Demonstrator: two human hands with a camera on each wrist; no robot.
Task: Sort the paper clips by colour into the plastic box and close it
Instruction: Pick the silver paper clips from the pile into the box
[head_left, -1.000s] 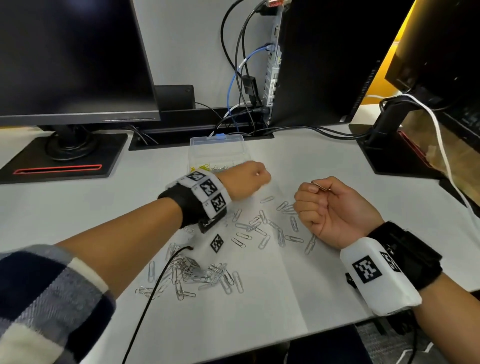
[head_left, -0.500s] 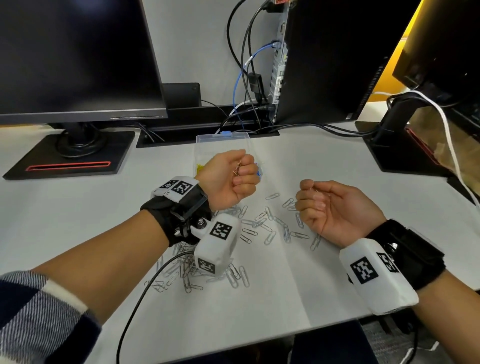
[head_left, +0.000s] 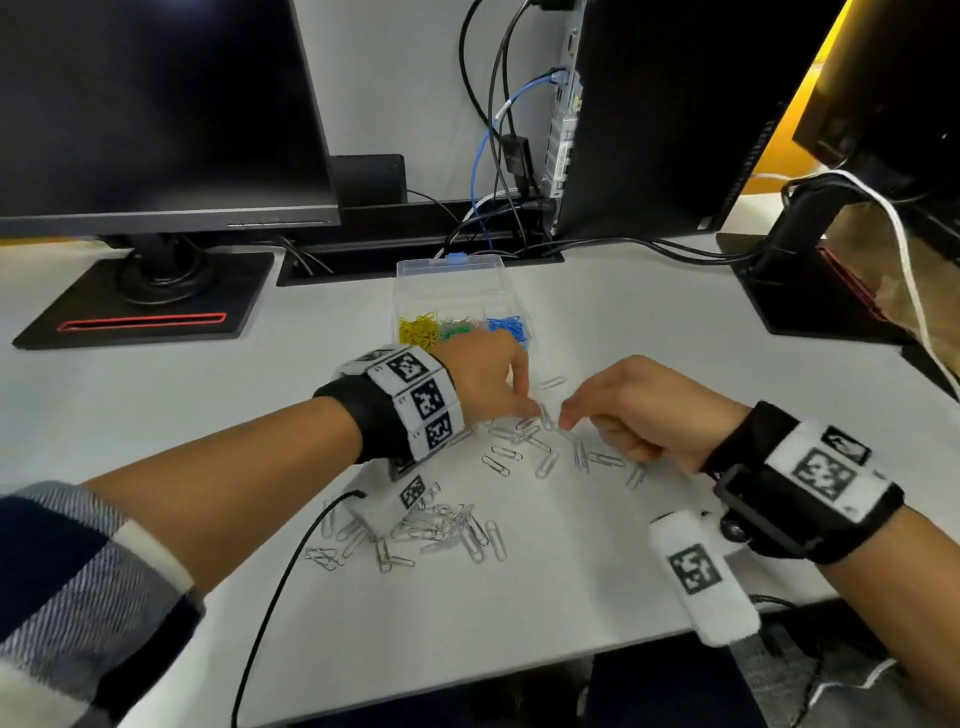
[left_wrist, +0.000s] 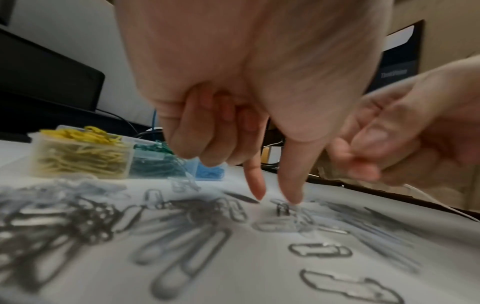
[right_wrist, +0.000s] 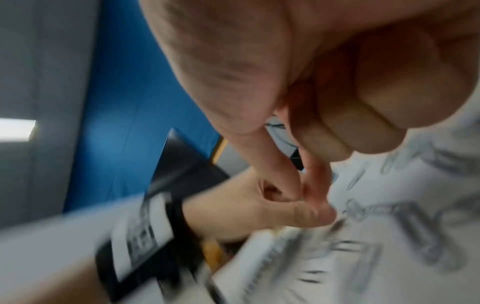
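Note:
The clear plastic box (head_left: 449, 265) lies open at the back of the white sheet, with yellow clips (head_left: 418, 330), green clips (head_left: 457, 331) and blue clips (head_left: 506, 327) in separate compartments. Silver paper clips (head_left: 519, 452) are scattered in front of it, and a denser pile (head_left: 431, 525) lies nearer me. My left hand (head_left: 530, 413) reaches down palm-down. Its thumb and forefinger are apart, the other fingers curled, and the thumb touches a silver clip (left_wrist: 282, 208). My right hand (head_left: 566, 422) hovers just right of it with thumb and forefinger tips pressed together (right_wrist: 303, 193). No clip shows between them.
A monitor stand (head_left: 145, 296) sits at the back left, a black computer tower (head_left: 649, 114) with cables (head_left: 498, 156) behind the box, and another monitor base (head_left: 795, 280) at the right. A black cable (head_left: 270, 597) runs from my left wrist over the desk's front edge.
My left hand turned palm-down and dropped from in front of the box to the scattered clips. My right hand rolled palm-down and moved left to meet it.

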